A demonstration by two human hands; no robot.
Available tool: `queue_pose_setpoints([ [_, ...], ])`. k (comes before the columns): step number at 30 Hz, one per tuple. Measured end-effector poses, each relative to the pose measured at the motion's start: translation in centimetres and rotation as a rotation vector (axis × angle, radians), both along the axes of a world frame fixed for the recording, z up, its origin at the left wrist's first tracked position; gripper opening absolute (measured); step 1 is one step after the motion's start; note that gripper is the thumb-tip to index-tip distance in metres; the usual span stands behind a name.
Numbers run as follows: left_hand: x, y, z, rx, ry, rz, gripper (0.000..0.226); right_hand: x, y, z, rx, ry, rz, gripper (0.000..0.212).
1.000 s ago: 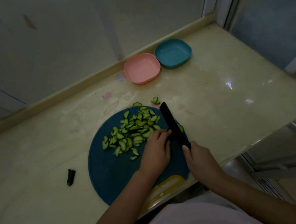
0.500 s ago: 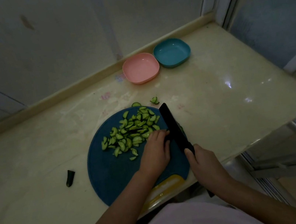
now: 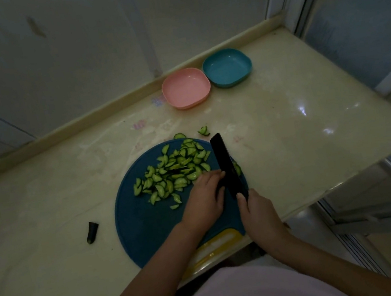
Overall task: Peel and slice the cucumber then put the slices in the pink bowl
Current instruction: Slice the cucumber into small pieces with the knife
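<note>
A heap of green half-moon cucumber slices (image 3: 175, 171) lies on the far half of a round blue cutting board (image 3: 139, 223). My right hand (image 3: 256, 212) grips the handle of a black knife (image 3: 226, 166), blade down on the board's right side. My left hand (image 3: 204, 201) rests curled on the board beside the blade, fingertips against it; what lies under the fingers is hidden. A few slices (image 3: 237, 168) show right of the blade. The pink bowl (image 3: 186, 88) stands empty at the back of the counter.
A blue bowl (image 3: 227, 67) sits right of the pink one. Two stray slices (image 3: 203, 130) lie on the counter beyond the board. A dark cucumber end (image 3: 92, 232) lies left of the board. The counter's right edge drops off near the board.
The knife has shifted slightly between frames while both hands stay at the same spot on the board. The slice heap looks unchanged.
</note>
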State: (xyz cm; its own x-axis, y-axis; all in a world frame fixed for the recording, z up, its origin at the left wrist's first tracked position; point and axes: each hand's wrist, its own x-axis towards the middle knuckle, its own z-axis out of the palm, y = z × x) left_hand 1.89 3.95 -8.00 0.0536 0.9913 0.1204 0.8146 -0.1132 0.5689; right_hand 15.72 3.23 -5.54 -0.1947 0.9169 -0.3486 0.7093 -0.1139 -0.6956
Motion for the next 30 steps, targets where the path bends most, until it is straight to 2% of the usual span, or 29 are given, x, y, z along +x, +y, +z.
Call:
queue_pose_setpoints([
  [5,0.2,-0.3,-0.3,0.025,0.083,-0.019,0.041,0.5,0.2,0.2,-0.012,0.008,0.002,0.034],
  [12,0.6,-0.1,-0.2,0.015,0.038,0.045,0.041,1.7,-0.4,0.7,0.012,0.052,0.016,0.033],
  [24,0.9,0.7,-0.1,0.081,0.151,-0.018,0.040,2.0,0.0,1.3,0.015,0.057,0.020,0.035],
  [30,1.1,0.6,-0.6,0.087,0.126,0.020,0.046,1.9,0.2,1.1,0.010,0.030,0.019,0.035],
])
